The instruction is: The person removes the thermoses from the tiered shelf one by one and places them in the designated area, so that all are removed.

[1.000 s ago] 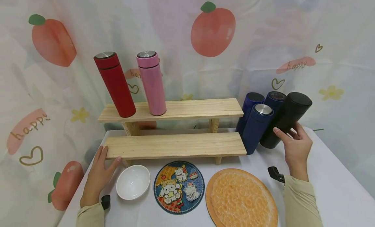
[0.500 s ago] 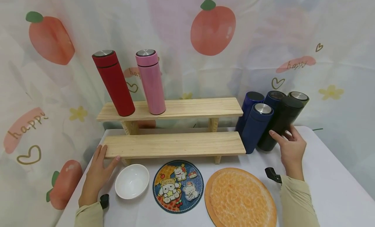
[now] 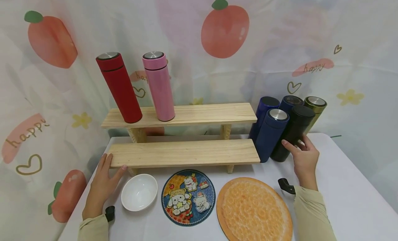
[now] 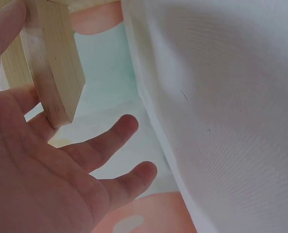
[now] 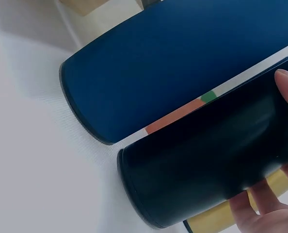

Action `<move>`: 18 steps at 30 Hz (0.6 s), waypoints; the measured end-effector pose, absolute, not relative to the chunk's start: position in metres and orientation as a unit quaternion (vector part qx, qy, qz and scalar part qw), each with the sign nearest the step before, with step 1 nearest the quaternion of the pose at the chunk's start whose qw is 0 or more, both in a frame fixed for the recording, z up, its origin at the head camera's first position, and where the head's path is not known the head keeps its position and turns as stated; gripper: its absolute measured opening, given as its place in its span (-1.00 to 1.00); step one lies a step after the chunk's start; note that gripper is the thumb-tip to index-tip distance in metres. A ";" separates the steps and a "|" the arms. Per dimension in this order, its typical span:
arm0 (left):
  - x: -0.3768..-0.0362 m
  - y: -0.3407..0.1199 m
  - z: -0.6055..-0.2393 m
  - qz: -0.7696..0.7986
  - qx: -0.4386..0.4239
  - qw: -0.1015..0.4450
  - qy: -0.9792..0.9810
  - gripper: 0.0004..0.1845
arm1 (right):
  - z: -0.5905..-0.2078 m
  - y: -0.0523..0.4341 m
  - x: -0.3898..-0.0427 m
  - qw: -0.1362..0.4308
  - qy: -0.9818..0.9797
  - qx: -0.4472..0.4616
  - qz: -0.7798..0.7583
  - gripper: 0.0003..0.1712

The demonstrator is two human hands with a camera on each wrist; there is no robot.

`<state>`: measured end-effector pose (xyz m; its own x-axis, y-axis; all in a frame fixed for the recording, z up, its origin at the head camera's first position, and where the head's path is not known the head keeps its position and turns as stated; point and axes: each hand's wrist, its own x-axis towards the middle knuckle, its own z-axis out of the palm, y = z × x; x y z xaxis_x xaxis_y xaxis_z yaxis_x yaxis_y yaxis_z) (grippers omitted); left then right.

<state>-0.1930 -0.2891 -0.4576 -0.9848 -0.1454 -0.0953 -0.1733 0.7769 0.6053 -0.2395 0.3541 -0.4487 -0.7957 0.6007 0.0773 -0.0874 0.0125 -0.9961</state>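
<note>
In the head view my right hand (image 3: 306,163) holds a black vacuum flask (image 3: 292,133) low on its body. The thumb lies on one side and the fingers on the other. Its base is down by the white table; a dark blue flask (image 5: 183,73) stands close beside it, a narrow gap between them in the right wrist view. Behind the black flask is an olive-gold flask (image 3: 316,106), partly hidden. My left hand (image 3: 104,185) holds the left end of the lower wooden shelf (image 3: 183,154), thumb at the front; two fingers extend free of the wood (image 4: 56,73).
On the upper shelf board (image 3: 214,113) stand a red flask (image 3: 119,89) and a pink flask (image 3: 159,87). Two more blue flasks (image 3: 262,111) (image 3: 290,102) stand at the right. In front lie a white bowl (image 3: 139,192), a cartoon round mat (image 3: 188,197) and an orange round mat (image 3: 255,210).
My right hand has lowered the black flask and brought it left and more upright, beside the dark blue flask. The olive-gold flask behind has come into sight. My left hand stays on the shelf.
</note>
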 end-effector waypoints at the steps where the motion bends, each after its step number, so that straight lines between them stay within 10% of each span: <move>1: -0.193 -0.289 -0.458 0.323 -0.084 0.021 0.942 0.13 | -0.449 0.354 -0.240 0.254 -0.663 -0.193 0.677 -0.13; 18: -0.193 -0.289 -0.456 0.328 -0.087 0.031 0.940 0.13 | -0.454 0.356 -0.240 0.261 -0.684 -0.172 0.659 -0.17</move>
